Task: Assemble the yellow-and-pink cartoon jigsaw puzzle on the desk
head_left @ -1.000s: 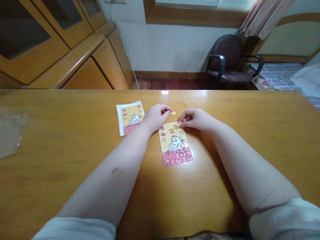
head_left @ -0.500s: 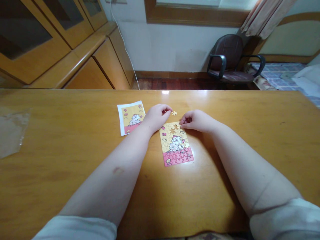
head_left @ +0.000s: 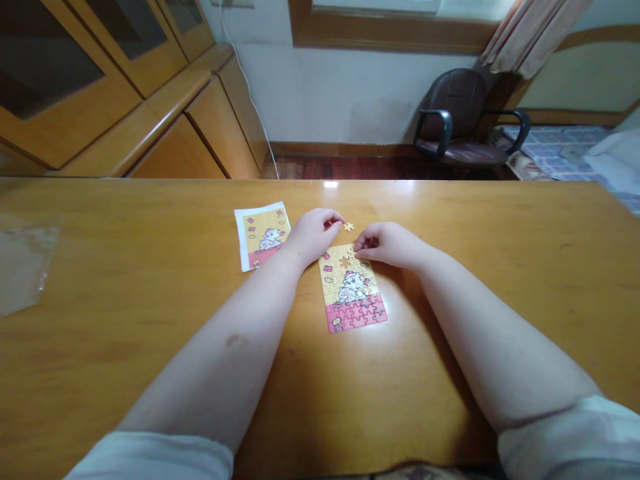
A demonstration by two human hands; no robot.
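A small jigsaw puzzle [head_left: 350,313], yellow above and pink below with a white cartoon animal, lies on the table. A gap shows in its upper yellow part. At the puzzle's upper right corner, my right hand [head_left: 387,241] is closed in a pinch on a puzzle piece, mostly hidden by the fingers. My left hand [head_left: 316,230] rests beyond the upper left corner, thumb and forefinger slightly apart. Close to its fingertips lies a loose yellow puzzle piece [head_left: 349,227]. Left of that hand is a picture sheet [head_left: 265,233] with the same design, partly covered by my forearm.
A clear plastic bag [head_left: 25,267] lies at the left of the wooden table [head_left: 150,280]. Past the table's far edge stand a wooden cabinet [head_left: 220,113] and a dark office chair [head_left: 457,120]. A bed [head_left: 570,153] is at the far right.
My right hand has shifted slightly left over the puzzle's top edge. The opening beside its fingertips now looks smaller. My left hand and the loose piece have stayed put.
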